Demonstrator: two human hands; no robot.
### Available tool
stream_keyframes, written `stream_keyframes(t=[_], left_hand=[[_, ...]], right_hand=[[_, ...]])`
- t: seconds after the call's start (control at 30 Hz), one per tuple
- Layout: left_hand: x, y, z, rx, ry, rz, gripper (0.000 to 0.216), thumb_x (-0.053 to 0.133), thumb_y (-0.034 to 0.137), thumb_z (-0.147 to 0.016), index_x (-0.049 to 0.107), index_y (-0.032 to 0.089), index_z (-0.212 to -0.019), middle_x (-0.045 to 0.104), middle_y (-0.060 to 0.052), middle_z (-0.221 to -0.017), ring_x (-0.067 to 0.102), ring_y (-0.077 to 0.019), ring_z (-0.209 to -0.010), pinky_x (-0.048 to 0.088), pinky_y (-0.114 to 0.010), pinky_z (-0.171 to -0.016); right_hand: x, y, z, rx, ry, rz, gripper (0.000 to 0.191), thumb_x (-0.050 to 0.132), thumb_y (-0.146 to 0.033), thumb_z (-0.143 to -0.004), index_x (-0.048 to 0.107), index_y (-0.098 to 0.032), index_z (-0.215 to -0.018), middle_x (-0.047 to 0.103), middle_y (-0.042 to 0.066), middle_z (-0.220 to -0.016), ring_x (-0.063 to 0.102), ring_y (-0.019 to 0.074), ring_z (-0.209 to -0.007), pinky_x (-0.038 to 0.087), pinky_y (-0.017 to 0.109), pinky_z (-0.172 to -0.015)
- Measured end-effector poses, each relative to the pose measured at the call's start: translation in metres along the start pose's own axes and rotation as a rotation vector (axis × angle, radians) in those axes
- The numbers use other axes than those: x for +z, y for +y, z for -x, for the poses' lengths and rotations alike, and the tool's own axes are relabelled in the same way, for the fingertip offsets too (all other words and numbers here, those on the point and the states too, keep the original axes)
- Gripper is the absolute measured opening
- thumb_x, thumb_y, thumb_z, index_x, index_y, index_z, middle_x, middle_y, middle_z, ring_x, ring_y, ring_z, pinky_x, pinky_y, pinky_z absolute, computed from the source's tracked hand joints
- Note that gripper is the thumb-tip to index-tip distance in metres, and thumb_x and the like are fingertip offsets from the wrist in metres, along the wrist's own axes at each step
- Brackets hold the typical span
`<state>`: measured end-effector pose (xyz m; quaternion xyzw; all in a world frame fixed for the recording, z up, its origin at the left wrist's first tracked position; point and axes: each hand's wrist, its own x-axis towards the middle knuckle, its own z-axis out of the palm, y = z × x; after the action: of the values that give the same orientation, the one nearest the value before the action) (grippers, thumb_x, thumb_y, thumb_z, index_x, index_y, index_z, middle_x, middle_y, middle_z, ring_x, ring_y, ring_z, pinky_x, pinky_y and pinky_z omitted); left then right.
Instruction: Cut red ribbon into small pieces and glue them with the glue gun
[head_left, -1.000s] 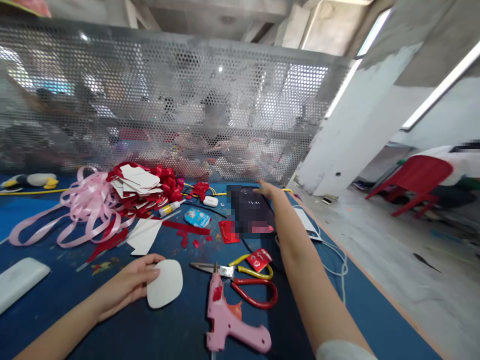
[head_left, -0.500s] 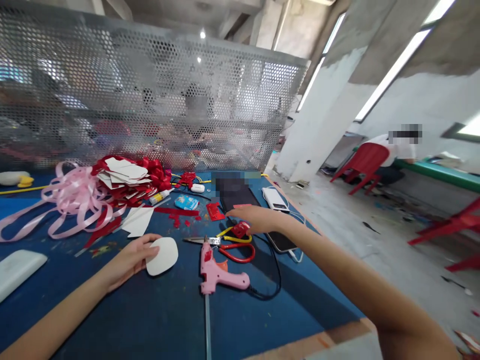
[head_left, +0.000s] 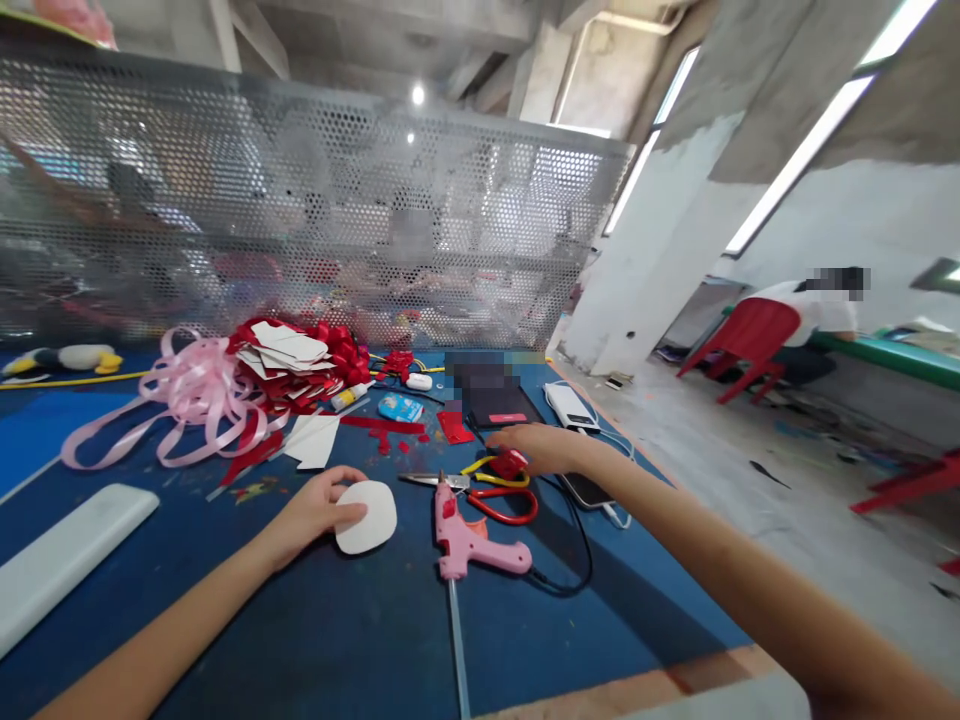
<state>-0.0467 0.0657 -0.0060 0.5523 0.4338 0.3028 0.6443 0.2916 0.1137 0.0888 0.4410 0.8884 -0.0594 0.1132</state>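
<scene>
My left hand (head_left: pixel 319 515) pinches a white card with rounded corners (head_left: pixel 369 520), thumb on top, just above the blue table. My right hand (head_left: pixel 544 448) reaches over the handles of the scissors (head_left: pixel 501 506), one yellow and one red. A small red ribbon piece (head_left: pixel 510 463) sits under its bent fingers and thumb, apparently pinched; the fingers partly hide the grip. Between the hands lies a pink glue gun (head_left: pixel 469 545) with a long clear glue stick in its rear. Behind it is a flat red piece (head_left: pixel 454 427).
Pink ribbon (head_left: pixel 199 395) and a red ribbon heap topped with white cards (head_left: pixel 289 350) lie back left. A blue packet (head_left: pixel 400 407), dark tablet-like device (head_left: pixel 495 395) and white power bank (head_left: pixel 571 407) are further back. A perforated metal screen (head_left: pixel 315 200) borders the table.
The view has shifted left, so the table items appear further right. My right hand has drawn slightly nearer with the red ribbon piece. My left hand still holds the card.
</scene>
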Motion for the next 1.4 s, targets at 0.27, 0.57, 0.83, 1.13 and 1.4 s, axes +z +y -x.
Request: stream_keyframes(t=[0.27,0.57,0.83,1.13,1.4], left_hand=[[0.005,0.000,0.000,0.162,0.050,-0.366,0.037,0.070,0.026,-0.061,0.059,0.018,-0.095,0.063,0.000,-0.077,0.057,-0.0189,-0.073,0.038,-0.026,-0.063],[0.004,0.011,0.008,0.231,0.036,-0.458,0.026,0.068,0.028,-0.065,0.061,0.018,-0.088,0.065,0.000,-0.077,0.055,-0.0162,-0.069,0.037,-0.025,-0.063],[0.007,0.005,0.011,0.160,-0.237,-0.283,0.026,0.076,0.032,-0.060,0.069,0.014,-0.075,0.072,-0.006,-0.070,0.067,-0.0196,-0.065,0.049,-0.025,-0.059],[0.006,0.007,0.008,0.130,-0.230,-0.274,0.021,0.076,0.029,-0.061,0.069,0.012,-0.071,0.072,-0.006,-0.068,0.065,-0.0183,-0.062,0.046,-0.024,-0.056],[0.003,0.004,0.002,0.113,-0.118,-0.328,0.030,0.071,0.028,-0.066,0.066,0.016,-0.092,0.068,-0.003,-0.078,0.061,-0.0177,-0.068,0.042,-0.024,-0.060]], right_hand=[[-0.006,-0.007,0.000,0.109,0.050,0.052,0.051,0.060,-0.016,-0.062,0.057,-0.019,-0.113,0.064,0.013,-0.107,0.065,0.0252,-0.088,0.047,0.031,-0.073],[-0.045,-0.083,-0.085,-0.114,0.281,-0.064,0.072,0.062,-0.029,-0.067,0.036,-0.017,-0.133,0.059,0.014,-0.119,0.058,0.0267,-0.102,0.044,0.034,-0.082],[0.000,-0.166,-0.182,-0.352,0.296,-0.155,0.067,0.068,-0.034,-0.068,0.040,-0.014,-0.126,0.063,0.012,-0.108,0.061,0.0236,-0.091,0.048,0.030,-0.071],[-0.012,-0.164,-0.173,-0.429,0.344,-0.166,0.058,0.068,-0.035,-0.074,0.045,-0.012,-0.121,0.058,0.017,-0.117,0.055,0.0277,-0.106,0.044,0.039,-0.088],[-0.035,-0.098,-0.034,-0.109,0.495,-0.250,0.034,0.056,-0.030,-0.081,0.048,-0.019,-0.112,0.059,0.011,-0.109,0.056,0.0233,-0.101,0.045,0.037,-0.085]])
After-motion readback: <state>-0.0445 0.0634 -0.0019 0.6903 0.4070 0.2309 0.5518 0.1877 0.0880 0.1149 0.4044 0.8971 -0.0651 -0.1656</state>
